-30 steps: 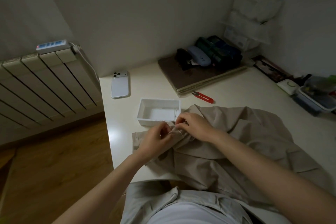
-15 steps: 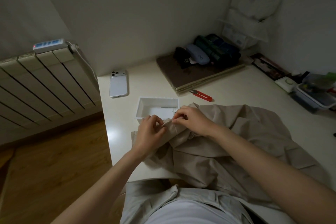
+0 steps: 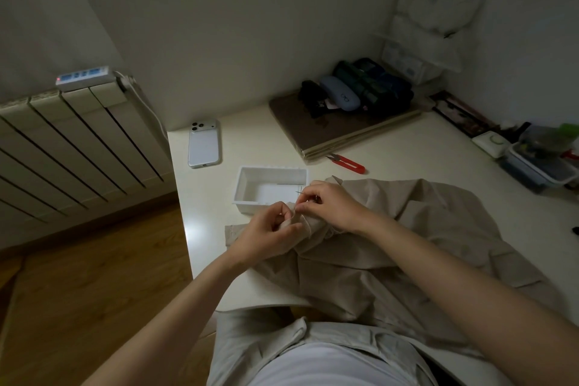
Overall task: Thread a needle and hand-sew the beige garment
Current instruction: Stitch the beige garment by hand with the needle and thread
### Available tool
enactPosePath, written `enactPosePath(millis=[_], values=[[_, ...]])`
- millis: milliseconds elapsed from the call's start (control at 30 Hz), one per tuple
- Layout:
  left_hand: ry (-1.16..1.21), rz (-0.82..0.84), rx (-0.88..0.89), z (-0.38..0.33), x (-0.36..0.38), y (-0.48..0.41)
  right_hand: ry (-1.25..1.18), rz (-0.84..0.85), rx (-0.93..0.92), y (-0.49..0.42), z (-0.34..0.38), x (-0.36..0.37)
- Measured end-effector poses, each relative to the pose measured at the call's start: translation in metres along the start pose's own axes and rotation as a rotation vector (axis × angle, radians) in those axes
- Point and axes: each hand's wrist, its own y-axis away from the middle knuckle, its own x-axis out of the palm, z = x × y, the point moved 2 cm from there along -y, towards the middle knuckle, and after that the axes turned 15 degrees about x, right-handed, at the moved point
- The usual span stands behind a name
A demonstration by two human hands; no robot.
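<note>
Mid-frame: left hand point(image 3: 269, 233) bunches beige garment point(image 3: 391, 247) edge taut; right hand point(image 3: 329, 205) pinches needle point(image 3: 299, 192), tip poking toward white tray point(image 3: 250, 180) — steadying for stitch, I'd guess.

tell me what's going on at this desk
A person is hand-sewing a beige garment spread over a white table. The left hand pinches a fold of the cloth while the right hand holds a needle at that fold, just in front of a white tray. Red snips and a phone lie beyond, untouched.
</note>
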Motion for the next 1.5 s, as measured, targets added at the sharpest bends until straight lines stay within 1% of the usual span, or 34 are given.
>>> enactPosePath(millis=[167,267,333,367,467,533,567,600,667,700,733,867,1000,1067,1100,1133,1233,1267,1400,1500], values=[[-0.065,0.096,0.022,-0.002,-0.018,0.004,0.024,-0.003,0.003,0.0,-0.002,0.0],[-0.167,0.144,-0.018,-0.001,-0.037,0.007,0.035,-0.007,0.021,-0.001,-0.006,-0.002],[-0.333,0.192,-0.103,0.004,-0.047,0.009,0.046,-0.016,0.034,-0.001,-0.007,-0.002],[-0.457,0.209,-0.125,0.009,-0.051,0.009,0.05,-0.02,0.038,-0.001,-0.008,-0.003],[-0.851,0.235,-0.102,0.023,-0.06,0.007,0.073,-0.015,0.042,0.0,-0.007,-0.001],[-0.942,0.238,-0.109,0.026,-0.059,0.005,0.09,-0.012,0.037,0.001,-0.006,0.001],[-0.923,0.246,-0.115,0.027,-0.057,0.003,0.093,-0.011,0.031,0.002,-0.005,0.001],[-0.84,0.25,-0.126,0.024,-0.053,0.001,0.096,-0.011,0.026,0.003,-0.005,0.002],[-0.532,0.203,-0.16,0.017,-0.043,-0.002,0.105,-0.011,0.018,0.004,-0.003,0.001],[-0.416,0.174,-0.171,0.013,-0.038,-0.003,0.106,-0.011,0.016,0.005,-0.003,0.001],[-0.369,0.146,-0.161,0.009,-0.034,-0.004,0.105,-0.011,0.016,0.005,-0.002,0.001],[-0.362,-0.006,-0.039,0.003,-0.021,-0.009,0.085,-0.017,0.009,0.005,0.0,-0.001],[-0.164,-0.188,-0.048,-0.001,-0.015,-0.013,0.077,-0.044,0.015,0.006,0.0,-0.004],[-0.161,-0.301,-0.017,-0.003,-0.017,-0.015,0.074,-0.061,0.014,0.006,0.0,-0.006],[-0.175,-0.31,0.003,-0.004,-0.018,-0.016,0.075,-0.063,0.011,0.005,0.001,-0.007],[-0.187,-0.269,0.019,-0.006,-0.018,-0.017,0.075,-0.061,0.008,0.005,0.001,-0.008],[-0.171,-0.025,0.042,-0.01,-0.015,-0.022,0.074,-0.05,-0.001,0.007,0.005,-0.008],[-0.15,0.005,0.035,-0.011,-0.014,-0.023,0.078,-0.046,-0.005,0.008,0.007,-0.008],[-0.06,0.006,-0.012,-0.011,-0.015,-0.028,0.079,-0.022,-0.02,0.012,0.015,-0.007],[-0.082,0.037,-0.025,-0.014,-0.015,-0.029,0.092,-0.003,-0.013,0.013,0.015,-0.006]])
